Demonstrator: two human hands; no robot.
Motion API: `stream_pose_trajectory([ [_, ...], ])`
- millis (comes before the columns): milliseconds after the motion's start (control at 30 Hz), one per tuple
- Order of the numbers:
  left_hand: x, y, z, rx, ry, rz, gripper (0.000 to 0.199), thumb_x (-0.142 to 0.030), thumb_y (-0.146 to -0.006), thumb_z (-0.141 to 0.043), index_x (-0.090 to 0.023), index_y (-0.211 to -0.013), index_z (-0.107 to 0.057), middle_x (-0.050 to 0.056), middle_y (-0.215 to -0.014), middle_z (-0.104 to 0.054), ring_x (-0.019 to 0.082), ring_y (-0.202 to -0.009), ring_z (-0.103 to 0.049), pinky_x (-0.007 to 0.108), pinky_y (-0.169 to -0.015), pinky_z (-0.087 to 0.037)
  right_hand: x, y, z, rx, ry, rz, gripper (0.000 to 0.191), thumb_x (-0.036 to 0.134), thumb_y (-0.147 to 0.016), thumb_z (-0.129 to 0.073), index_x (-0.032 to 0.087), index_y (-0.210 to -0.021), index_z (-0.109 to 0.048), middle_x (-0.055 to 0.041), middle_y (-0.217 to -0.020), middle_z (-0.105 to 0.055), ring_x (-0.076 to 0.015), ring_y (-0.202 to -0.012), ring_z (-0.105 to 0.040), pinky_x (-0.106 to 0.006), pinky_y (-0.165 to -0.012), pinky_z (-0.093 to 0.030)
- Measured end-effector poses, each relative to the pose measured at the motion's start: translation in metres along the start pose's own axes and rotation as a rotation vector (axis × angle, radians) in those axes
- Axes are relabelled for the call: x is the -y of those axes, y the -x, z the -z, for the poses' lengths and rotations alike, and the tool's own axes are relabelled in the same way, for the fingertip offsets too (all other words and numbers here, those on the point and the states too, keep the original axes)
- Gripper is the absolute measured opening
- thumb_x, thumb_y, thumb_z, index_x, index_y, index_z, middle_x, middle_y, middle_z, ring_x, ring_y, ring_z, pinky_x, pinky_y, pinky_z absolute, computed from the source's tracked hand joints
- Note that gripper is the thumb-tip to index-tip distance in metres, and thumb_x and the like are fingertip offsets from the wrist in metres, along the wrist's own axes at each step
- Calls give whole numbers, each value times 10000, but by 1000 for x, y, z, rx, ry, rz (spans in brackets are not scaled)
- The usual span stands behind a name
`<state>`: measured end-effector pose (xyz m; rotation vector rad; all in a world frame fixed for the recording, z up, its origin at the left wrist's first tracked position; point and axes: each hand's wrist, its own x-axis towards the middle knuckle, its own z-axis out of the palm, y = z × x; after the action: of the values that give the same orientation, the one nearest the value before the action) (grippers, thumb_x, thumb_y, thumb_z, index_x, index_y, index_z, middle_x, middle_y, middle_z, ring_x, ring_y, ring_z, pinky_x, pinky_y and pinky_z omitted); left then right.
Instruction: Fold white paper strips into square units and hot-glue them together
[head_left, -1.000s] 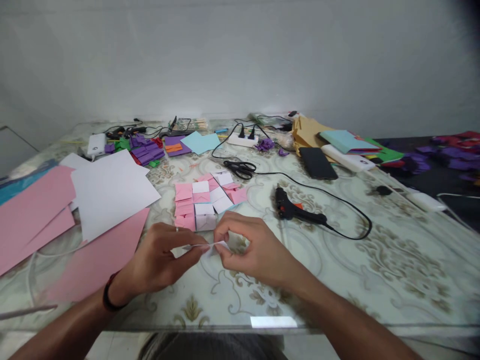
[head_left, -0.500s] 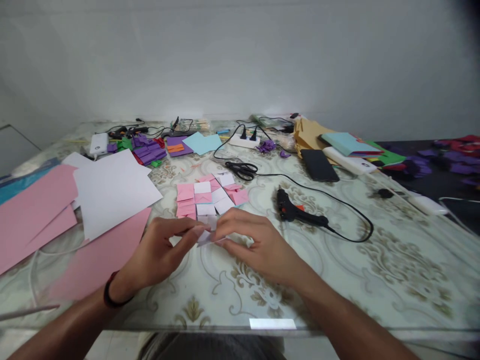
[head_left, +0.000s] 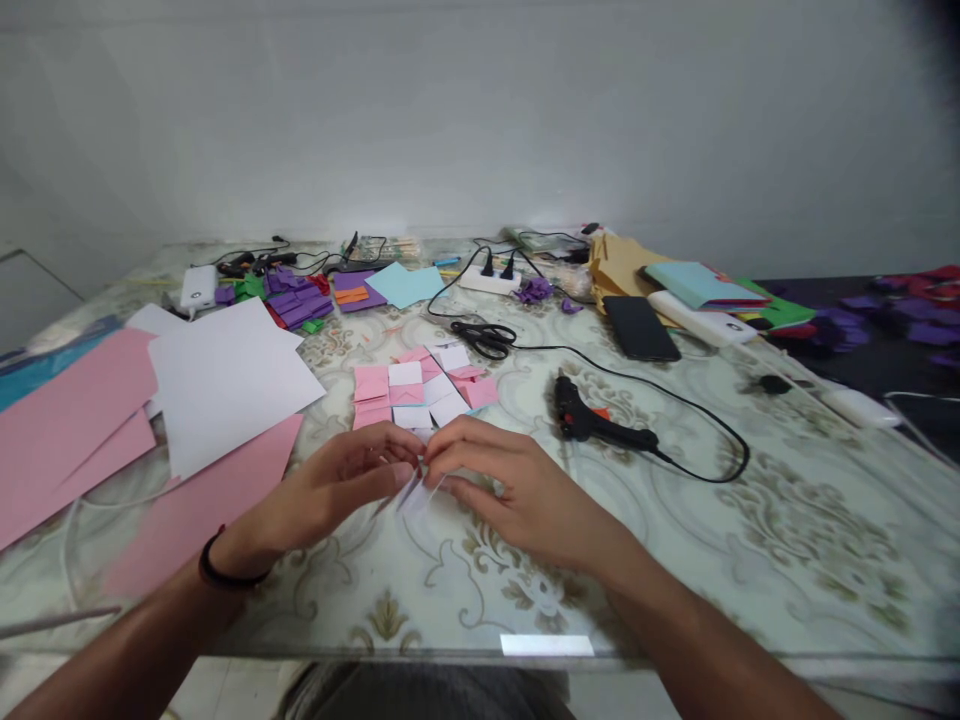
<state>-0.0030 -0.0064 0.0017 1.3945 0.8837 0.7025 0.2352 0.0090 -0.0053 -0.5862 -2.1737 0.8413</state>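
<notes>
The head view shows a glossy, floral-patterned bench [head_left: 712,590] below a plain grey wall [head_left: 480,120]. Pink sheets [head_left: 75,430] and white sheets [head_left: 232,390] lie left of and beyond the left hand [head_left: 319,495], whose fingers pinch a small white paper [head_left: 416,495]. Just beyond both hands sit pink and white folded pieces [head_left: 407,392]. The right hand [head_left: 525,495] pinches the paper's other side. To its right lie a black glue gun [head_left: 604,428] and, farther off, a dark surface [head_left: 840,365].

Craft workspace, shown by the glue gun [head_left: 600,420], scissors [head_left: 486,340], coloured paper [head_left: 232,385]
</notes>
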Motion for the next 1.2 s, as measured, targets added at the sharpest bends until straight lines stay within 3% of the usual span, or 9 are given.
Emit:
stream_pose_trajectory([
  [100, -5, -1, 0, 54, 8, 39, 213, -399, -968, -691, -217, -1079, -680, 18, -972, -608, 147, -844, -553, 268, -717, -428, 1, 0, 1, 34, 0, -14, 195, 39, -977, -564, 182, -980, -697, -75, -1116, -664, -150, -1031, -666, -269, -932, -516],
  [267, -3, -1, 1, 73, -27, 30, 241, -398, -987, -666, -205, -1131, -647, 44, -1037, -634, 187, -989, -588, 321, -883, -451, 3, 2, 1, 103, 28, -78, 201, 29, -941, -561, 192, -984, -671, -88, -1186, -607, -184, -1058, -644, -294, -859, -537],
  [500, 11, -1, 0, 117, 28, 77, 453, -365, -944, -725, -236, -1349, -571, 76, -1116, -679, 193, -969, -647, 331, -821, -515, 4, 4, 0, 87, 60, -82, 247, -18, -862, -542, 189, -914, -666, -69, -1054, -525, -173, -919, -578, -235, -623, -459],
  [700, 13, -3, -3, 74, 45, 99, 445, -338, -931, -737, -223, -1335, -591, 79, -1118, -687, 185, -969, -658, 340, -854, -536, 1, 2, -1, 55, 161, -35, 239, -25, -855, -530, 178, -874, -654, -60, -1001, -511, -176, -892, -550, -287, -715, -466],
  [933, 20, -8, -8, 107, 99, -20, 367, -309, -959, -710, -220, -1289, -578, 82, -1140, -685, 201, -1051, -646, 360, -920, -523, -4, 1, -5, 58, 293, 2, 201, 27, -886, -529, 163, -811, -657, -67, -957, -509, -183, -851, -529, -318, -721, -466],
  [1000, 22, -10, -8, 77, 137, -51, 359, -270, -948, -727, -230, -1272, -578, 60, -1102, -682, 184, -1041, -647, 336, -916, -521, -3, 2, -6, 47, 265, 0, 220, 40, -915, -511, 178, -911, -682, -68, -978, -527, -184, -870, -548, -326, -752, -489],
  [1067, 22, -9, -7, -8, 140, -108, 329, -227, -931, -747, -236, -1229, -606, 32, -1055, -670, 164, -1028, -645, 310, -923, -522, 0, 2, -6, -4, 188, -49, 295, 65, -945, -516, 210, -1157, -661, -75, -1047, -567, -189, -923, -580, -351, -827, -520],
  [1133, 19, -8, -7, -111, 109, -183, 341, -194, -909, -772, -243, -1211, -621, 11, -1001, -662, 148, -988, -647, 285, -911, -530, 1, 1, -4, -82, 73, -181, 403, 144, -982, -552, 240, -1373, -548, -88, -1142, -610, -195, -982, -613, -374, -883, -539],
  [1200, 14, -5, -6, -180, 60, -254, 393, -167, -892, -790, -255, -1231, -612, -4, -953, -665, 137, -941, -657, 259, -871, -543, 1, 1, -2, -116, -99, -342, 402, 273, -1026, -557, 246, -1424, -508, -99, -1196, -644, -196, -990, -647, -371, -865, -558],
])
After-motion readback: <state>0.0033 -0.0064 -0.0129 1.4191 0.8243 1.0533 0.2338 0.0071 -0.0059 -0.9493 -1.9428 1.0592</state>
